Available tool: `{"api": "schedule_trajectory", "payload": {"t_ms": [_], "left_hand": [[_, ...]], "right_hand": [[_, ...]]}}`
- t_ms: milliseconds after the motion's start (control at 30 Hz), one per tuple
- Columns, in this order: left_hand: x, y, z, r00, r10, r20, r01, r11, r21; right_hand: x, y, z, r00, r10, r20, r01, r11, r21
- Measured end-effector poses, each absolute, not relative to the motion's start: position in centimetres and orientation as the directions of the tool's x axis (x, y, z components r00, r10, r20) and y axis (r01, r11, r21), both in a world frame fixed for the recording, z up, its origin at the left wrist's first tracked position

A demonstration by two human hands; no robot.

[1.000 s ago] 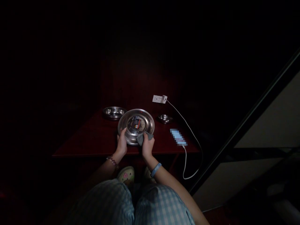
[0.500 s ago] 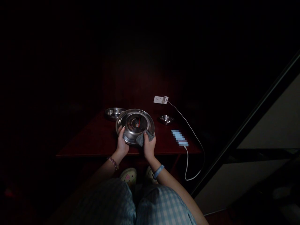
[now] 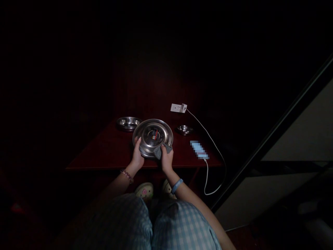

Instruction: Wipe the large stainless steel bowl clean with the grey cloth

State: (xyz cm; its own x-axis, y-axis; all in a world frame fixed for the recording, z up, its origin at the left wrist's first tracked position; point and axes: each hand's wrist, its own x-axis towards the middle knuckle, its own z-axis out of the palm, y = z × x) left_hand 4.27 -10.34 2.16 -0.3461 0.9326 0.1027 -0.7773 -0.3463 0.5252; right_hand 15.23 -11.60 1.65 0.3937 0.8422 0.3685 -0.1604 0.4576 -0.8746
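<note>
A shiny round metal dish [image 3: 145, 130] is held up over the near part of the table, its underside with a dark sticker facing me. My left hand [image 3: 137, 156] grips the dish's left rim, thumb laid on the underside. At the lower right rim, my right hand [image 3: 167, 159] pinches a grey cloth [image 3: 158, 151] against the metal, thumb on top. The fingers of both hands behind the dish are hidden.
On the dark red table [image 3: 104, 152] stand a metal basin [image 3: 128, 123] at the back left and a small metal bowl [image 3: 184, 130] at the right. A phone [image 3: 199, 150] lies at the right, its white cable [image 3: 207, 133] running to a wall socket [image 3: 178, 108].
The dish has turned a little and shifted slightly right, with both hands still on it. The cloth stays at its lower right edge. The whole view has moved slightly.
</note>
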Motion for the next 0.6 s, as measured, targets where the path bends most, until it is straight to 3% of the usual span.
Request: {"api": "schedule_trajectory", "payload": {"t_ms": [233, 367, 600], "left_hand": [[4.7, -10.2, 1.8, -0.261, 0.965, 0.020, -0.756, -0.217, 0.617], [4.9, -10.2, 1.3, -0.217, 0.975, 0.053, -0.709, -0.194, 0.678], [5.0, -10.2, 1.1, -0.121, 0.989, 0.080, -0.714, -0.143, 0.685]], "right_hand": [[15.6, -10.3, 0.9, 0.428, 0.874, 0.228, -0.288, 0.371, -0.883], [15.7, -9.8, 0.6, 0.459, 0.874, 0.159, -0.370, 0.351, -0.860], [14.0, -10.0, 0.7, 0.365, 0.906, 0.213, -0.378, 0.353, -0.856]]}}
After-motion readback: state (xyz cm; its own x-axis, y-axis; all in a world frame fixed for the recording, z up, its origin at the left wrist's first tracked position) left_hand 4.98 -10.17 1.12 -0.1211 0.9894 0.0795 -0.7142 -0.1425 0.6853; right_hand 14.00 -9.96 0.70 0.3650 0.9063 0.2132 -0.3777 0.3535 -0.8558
